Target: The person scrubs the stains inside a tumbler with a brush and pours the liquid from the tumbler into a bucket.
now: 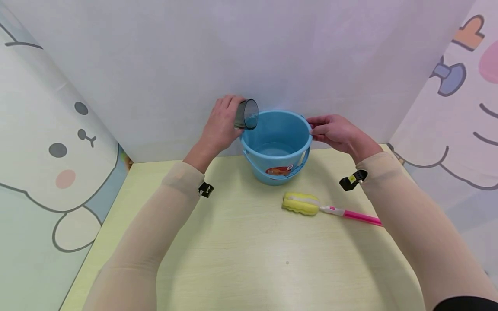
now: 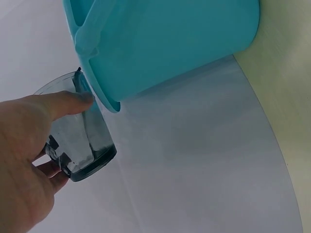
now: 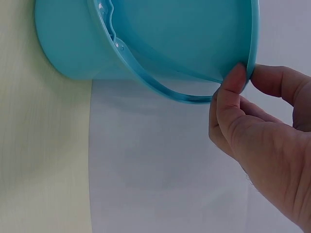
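Note:
My left hand (image 1: 221, 123) grips a dark, see-through drinking glass (image 1: 247, 115), tipped on its side at the left rim of a light blue bucket (image 1: 278, 129). The glass's mouth points over the bucket's inside. Thumb and fingers wrap the glass (image 2: 92, 133) in the left wrist view. On the opposite side, my right hand (image 1: 335, 131) pinches the bucket's rim between thumb and fingers, close to the handle (image 3: 187, 98). The bucket stands upright on the table, its handle hanging down at the front, and a shallow clear liquid shows at its bottom.
A cleaning brush with a yellow sponge head (image 1: 301, 204) and pink handle (image 1: 362, 217) lies in front of the bucket, its end hidden by my right sleeve. The pale wooden table (image 1: 249, 259) meets a white back wall (image 1: 186, 65) just behind the bucket. Printed panels flank both sides.

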Tool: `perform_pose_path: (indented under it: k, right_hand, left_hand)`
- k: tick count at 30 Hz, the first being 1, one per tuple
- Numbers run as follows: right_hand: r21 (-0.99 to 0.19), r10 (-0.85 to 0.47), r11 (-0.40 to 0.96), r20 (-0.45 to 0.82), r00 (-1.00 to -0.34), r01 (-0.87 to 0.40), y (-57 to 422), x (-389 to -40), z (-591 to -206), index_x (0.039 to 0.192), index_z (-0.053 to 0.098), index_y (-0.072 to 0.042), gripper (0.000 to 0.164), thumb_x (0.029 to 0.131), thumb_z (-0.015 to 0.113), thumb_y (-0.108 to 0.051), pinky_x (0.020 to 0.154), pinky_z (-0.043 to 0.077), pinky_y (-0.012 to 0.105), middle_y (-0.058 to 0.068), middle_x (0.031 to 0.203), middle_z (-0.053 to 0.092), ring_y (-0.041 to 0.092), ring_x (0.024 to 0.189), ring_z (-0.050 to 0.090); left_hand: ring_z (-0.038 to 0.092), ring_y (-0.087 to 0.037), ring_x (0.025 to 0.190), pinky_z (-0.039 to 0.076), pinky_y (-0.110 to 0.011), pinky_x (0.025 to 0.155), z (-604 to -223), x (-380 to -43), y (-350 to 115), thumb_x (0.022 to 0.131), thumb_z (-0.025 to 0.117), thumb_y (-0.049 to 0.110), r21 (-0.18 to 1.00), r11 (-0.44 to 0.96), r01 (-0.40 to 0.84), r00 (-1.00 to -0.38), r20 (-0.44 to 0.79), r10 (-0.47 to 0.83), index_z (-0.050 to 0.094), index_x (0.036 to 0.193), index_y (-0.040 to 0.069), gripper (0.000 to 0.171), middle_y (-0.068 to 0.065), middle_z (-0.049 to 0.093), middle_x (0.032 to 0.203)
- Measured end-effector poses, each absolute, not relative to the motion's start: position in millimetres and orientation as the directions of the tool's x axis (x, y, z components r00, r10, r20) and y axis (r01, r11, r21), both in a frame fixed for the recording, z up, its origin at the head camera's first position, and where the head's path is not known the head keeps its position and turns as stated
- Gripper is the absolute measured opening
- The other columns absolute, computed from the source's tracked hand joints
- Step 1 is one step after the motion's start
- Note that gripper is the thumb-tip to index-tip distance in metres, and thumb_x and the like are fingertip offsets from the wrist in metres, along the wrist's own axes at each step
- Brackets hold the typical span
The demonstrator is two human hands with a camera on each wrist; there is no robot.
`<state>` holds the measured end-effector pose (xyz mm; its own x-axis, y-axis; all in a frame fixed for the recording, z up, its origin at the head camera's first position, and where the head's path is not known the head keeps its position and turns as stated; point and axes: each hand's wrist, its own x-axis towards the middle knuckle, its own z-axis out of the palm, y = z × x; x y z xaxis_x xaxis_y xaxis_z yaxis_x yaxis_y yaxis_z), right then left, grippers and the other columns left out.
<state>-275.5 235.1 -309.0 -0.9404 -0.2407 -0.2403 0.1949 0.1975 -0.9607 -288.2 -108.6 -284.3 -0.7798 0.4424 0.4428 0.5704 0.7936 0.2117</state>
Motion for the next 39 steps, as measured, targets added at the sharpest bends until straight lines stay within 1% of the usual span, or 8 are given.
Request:
perform_pose_path:
  k: [5,12,17,25,29,33,39]
  right_hand:
    - [-0.96,-0.242,0.2,-0.242,-0.94,0.196,234.5,-275.5,-308.8,0.163,0.036,0.0,0.057,0.11,0.055,-0.002,0.105,0.055,0.033,0.021,0.157,0.045,0.038,0.134,0.053]
    - [-0.96,-0.243,0.199,-0.244,-0.939,0.198,234.1,-275.8,-308.6,0.163,0.037,-0.001,0.056,0.11,0.055,-0.003,0.097,0.058,0.027,0.021,0.157,0.046,0.038,0.134,0.053]
    - [-0.958,-0.244,0.207,-0.245,-0.938,0.196,233.8,-276.2,-308.0,0.163,0.037,-0.001,0.056,0.11,0.055,-0.003,0.098,0.058,0.027,0.021,0.157,0.046,0.038,0.134,0.053]
    - [-0.959,-0.247,0.208,-0.243,-0.938,0.194,233.8,-277.5,-308.2,0.163,0.036,0.0,0.056,0.11,0.055,-0.002,0.101,0.057,0.03,0.021,0.157,0.045,0.038,0.134,0.052]
    - [-0.96,-0.247,0.203,-0.24,-0.939,0.192,234.5,-277.9,-308.4,0.163,0.036,0.0,0.057,0.109,0.053,-0.001,0.096,0.059,0.026,0.021,0.158,0.044,0.04,0.136,0.051]
    - [-0.96,-0.245,0.203,-0.238,-0.94,0.191,234.0,-278.1,-308.2,0.163,0.037,0.0,0.056,0.109,0.054,-0.001,0.094,0.059,0.025,0.021,0.157,0.045,0.038,0.134,0.052]
    - [-0.961,-0.247,0.206,-0.235,-0.94,0.186,233.9,-278.7,-308.3,0.163,0.037,0.0,0.056,0.109,0.055,-0.002,0.1,0.058,0.029,0.02,0.156,0.046,0.036,0.132,0.054]
  left_hand:
    - [0.042,-0.036,0.138,0.039,-0.046,0.12,-283.7,-287.6,-108.3,0.084,0.092,0.011,0.202,0.799,0.567,-0.782,0.435,0.446,0.046,0.152,0.006,0.082,-0.016,0.049,0.148]
    - [0.041,-0.036,0.138,0.039,-0.046,0.12,-282.6,-285.6,-107.2,0.086,0.09,0.011,0.183,0.807,0.562,-0.785,0.425,0.451,0.046,0.153,0.006,0.081,-0.016,0.049,0.149]
    - [0.041,-0.036,0.138,0.039,-0.045,0.119,-282.0,-285.9,-106.5,0.087,0.089,0.012,0.17,0.809,0.563,-0.783,0.422,0.457,0.045,0.154,0.005,0.08,-0.016,0.048,0.149]
    - [0.042,-0.035,0.137,0.041,-0.046,0.117,-280.4,-288.2,-105.4,0.087,0.09,0.012,0.149,0.796,0.587,-0.759,0.443,0.477,0.047,0.152,0.005,0.079,-0.016,0.049,0.148]
    - [0.041,-0.035,0.139,0.04,-0.046,0.119,-278.7,-288.7,-104.9,0.087,0.089,0.011,0.142,0.792,0.593,-0.754,0.442,0.486,0.046,0.153,0.005,0.079,-0.016,0.048,0.15]
    - [0.04,-0.036,0.14,0.039,-0.046,0.119,-277.0,-288.5,-104.3,0.087,0.089,0.01,0.129,0.792,0.597,-0.75,0.44,0.494,0.046,0.153,0.004,0.08,-0.016,0.048,0.15]
    - [0.039,-0.036,0.142,0.038,-0.046,0.12,-275.8,-288.4,-102.2,0.087,0.089,0.009,0.115,0.787,0.606,-0.742,0.439,0.507,0.046,0.153,0.003,0.079,-0.016,0.047,0.151]
